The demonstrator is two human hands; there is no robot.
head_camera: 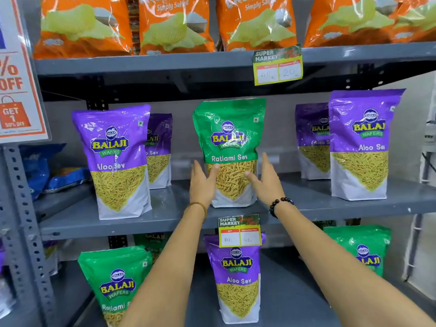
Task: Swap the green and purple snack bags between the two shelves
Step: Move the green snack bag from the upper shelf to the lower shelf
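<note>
The orange bags (254, 22) on the top shelf are being cut off by the frame's upper edge, leaving only "Simply Salted" legible, and the handwriting on the lower price tag (239, 232) is too faint to read. On the middle shelf (70, 223), the left hand (203, 182) and right hand (266, 180) are flanking the upright green bag (230, 147) with fingers spread wide, both thumbs touching its front. It is reading "Balaji Wafers Ratlami Sev", while a purple "Aloo Sev" bag (237, 277) is standing on the shelf below.

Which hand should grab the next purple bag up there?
Probably the left hand: the purple Aloo Sev bag stands nearer on its side. The right hand is by the green Ratlami Sev bag.
</note>
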